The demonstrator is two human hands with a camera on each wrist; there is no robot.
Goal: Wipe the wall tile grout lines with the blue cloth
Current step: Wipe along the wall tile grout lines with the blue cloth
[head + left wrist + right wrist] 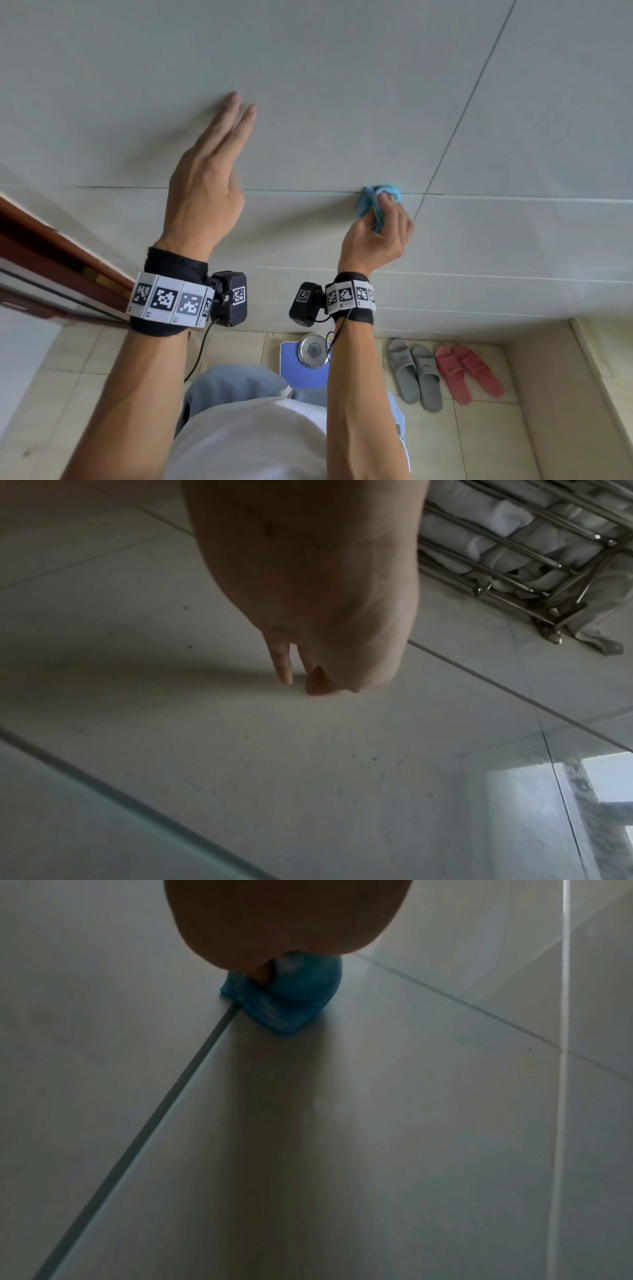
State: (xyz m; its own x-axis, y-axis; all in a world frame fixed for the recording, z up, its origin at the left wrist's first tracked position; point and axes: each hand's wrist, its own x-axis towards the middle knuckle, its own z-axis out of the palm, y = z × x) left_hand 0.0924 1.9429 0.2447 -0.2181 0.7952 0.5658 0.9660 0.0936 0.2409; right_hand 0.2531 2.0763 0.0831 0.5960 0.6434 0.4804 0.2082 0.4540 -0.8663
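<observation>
Fingers (390, 205) of the right hand (375, 236) are curled around the blue cloth (371, 202), so this grip is clamped on it. The cloth is bunched into a small ball and it touches the wall (325, 102) on the horizontal grout line (301, 192), a little to the left of the place where the slanted vertical grout line (469, 102) meets it. In the right wrist view the cloth (291, 999) sits at the end of the dark grout line (154, 1118), under the heel of the hand (281, 915).

The left hand (205, 178) is apart: its fingers are straight and near together, and the fingertips (234, 99) lie on the tile above the horizontal line, well to the left of the cloth. It holds nothing. The left wrist view shows the straight fingers (282, 664) reaching to the tile, and a metal rack (524, 547) with white towels is near.

On the floor (479, 428) below stand grey slippers (414, 373) and red slippers (469, 373) side by side, and a blue scale (301, 363) is just left of them, against the wall.
</observation>
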